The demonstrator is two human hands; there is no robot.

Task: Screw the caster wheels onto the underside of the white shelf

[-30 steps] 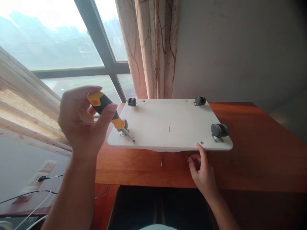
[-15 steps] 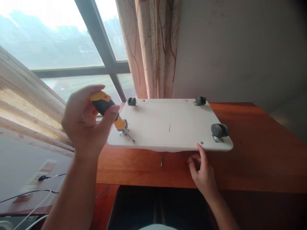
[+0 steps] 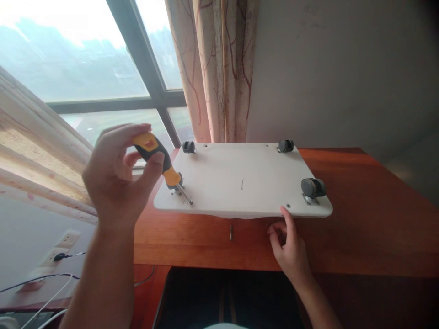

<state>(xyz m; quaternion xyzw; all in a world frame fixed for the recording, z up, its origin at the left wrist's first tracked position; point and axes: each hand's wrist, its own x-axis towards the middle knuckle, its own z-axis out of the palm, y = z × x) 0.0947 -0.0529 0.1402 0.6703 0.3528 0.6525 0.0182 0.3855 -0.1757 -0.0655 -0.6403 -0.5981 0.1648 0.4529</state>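
Note:
My left hand (image 3: 121,171) grips a yellow and black screwdriver (image 3: 159,157) by its handle, thumb along the near side. The shaft slants down to the right, and its tip meets the near left part of a white board (image 3: 219,183). My right hand (image 3: 290,244) holds nothing. Its index finger is stretched to the board's front edge, while the other fingers curl below. Black casters stand at the board's corners: near right (image 3: 313,188), far right (image 3: 286,146), far left (image 3: 188,146) and near left (image 3: 176,179), this last one partly hidden by the screwdriver.
A small metal bit or screw (image 3: 231,233) lies on the brown wooden table (image 3: 370,219) before the board. A window (image 3: 92,59) and patterned curtains (image 3: 219,68) are behind and left. A wall socket (image 3: 55,256) with cables is at lower left.
My left hand has turned a little on the screwdriver handle and shifted slightly left, the handle rotating with it. The tip stays at the same spot, and my right hand is nearly still.

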